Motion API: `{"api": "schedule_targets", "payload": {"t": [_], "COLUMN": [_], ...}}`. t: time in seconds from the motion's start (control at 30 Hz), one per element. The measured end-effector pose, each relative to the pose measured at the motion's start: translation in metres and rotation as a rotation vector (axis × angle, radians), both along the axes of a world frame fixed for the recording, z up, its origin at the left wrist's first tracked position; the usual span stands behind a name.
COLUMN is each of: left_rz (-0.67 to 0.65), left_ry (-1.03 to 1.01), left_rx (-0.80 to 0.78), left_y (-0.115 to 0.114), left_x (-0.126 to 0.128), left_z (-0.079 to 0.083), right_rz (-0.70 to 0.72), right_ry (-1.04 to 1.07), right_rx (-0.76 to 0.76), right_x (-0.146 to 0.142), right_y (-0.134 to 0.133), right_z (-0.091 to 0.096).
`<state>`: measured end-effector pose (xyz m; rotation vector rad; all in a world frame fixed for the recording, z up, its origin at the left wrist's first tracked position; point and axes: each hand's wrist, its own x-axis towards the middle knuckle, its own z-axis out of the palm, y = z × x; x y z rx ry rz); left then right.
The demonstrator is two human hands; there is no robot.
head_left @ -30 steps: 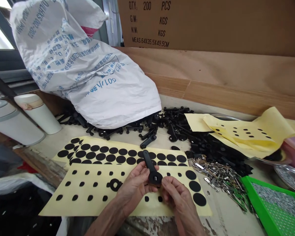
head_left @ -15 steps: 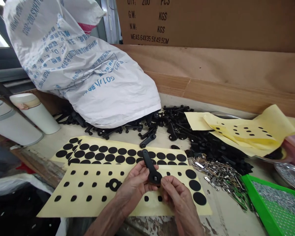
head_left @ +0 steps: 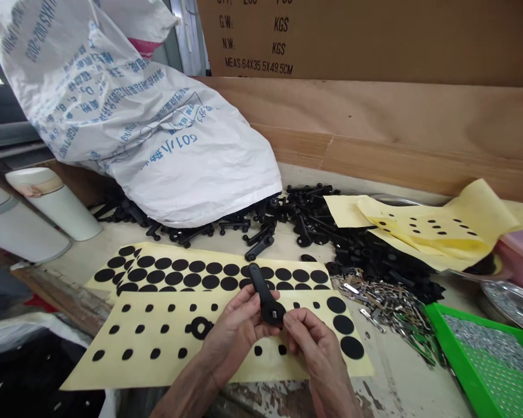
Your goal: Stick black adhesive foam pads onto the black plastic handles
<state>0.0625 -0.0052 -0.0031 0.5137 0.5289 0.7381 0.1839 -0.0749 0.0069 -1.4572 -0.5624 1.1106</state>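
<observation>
My left hand [head_left: 233, 331] cradles a black plastic lever handle [head_left: 259, 287], its thumb lying along the arm. The lever's round head [head_left: 272, 312] has a small metal insert. My right hand [head_left: 316, 345] is beside it, with the thumb and fingertips pressed against that head. Both hands are over a yellow backing sheet [head_left: 113, 364] printed with rows of black adhesive dots, and several large dots [head_left: 352, 347] lie near its right edge. A second sheet [head_left: 157, 253] of black discs lies just behind it.
A heap of black levers [head_left: 309, 217] spreads along the bench under a white woven sack [head_left: 169, 168]. Loose metal clips [head_left: 387, 307] lie to the right, beside a green tray [head_left: 475, 354] of small metal parts. A cardboard box [head_left: 353, 35] stands behind.
The view has drifted, so the sack and sheets sit further left and higher in the frame. Both hands keep the same hold on the lever.
</observation>
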Motion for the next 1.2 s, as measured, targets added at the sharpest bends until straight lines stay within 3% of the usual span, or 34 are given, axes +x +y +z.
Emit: {"api": "schedule_targets", "payload": {"t": [0.43, 0.57, 0.73, 0.97, 1.07, 1.2], "left_rz": [0.002, 0.041, 0.037, 0.087, 0.099, 0.100], "left_ry": [0.056, 0.155, 0.283, 0.252, 0.241, 0.241], "left_rx": [0.078, 0.150, 0.213, 0.174, 0.170, 0.174], "left_y": [-0.003, -0.005, -0.008, -0.006, -0.006, -0.005], "left_x": [0.000, 0.000, 0.001, 0.002, 0.003, 0.003], "left_z": [0.005, 0.009, 0.012, 0.010, 0.008, 0.009], "right_rz": [0.019, 0.021, -0.063, -0.068, -0.081, -0.007], "right_ry": [-0.157, -0.459, -0.985, -1.283, -1.313, -1.114], "right_rx": [0.038, 0.035, 0.203, 0.232, 0.205, 0.192], "right_x": [0.002, 0.001, -0.002, -0.002, -0.002, 0.001], "right_y": [0.000, -0.001, -0.004, -0.009, -0.008, -0.007], "right_z": [-0.009, -0.015, -0.018, -0.022, -0.023, -0.019]}}
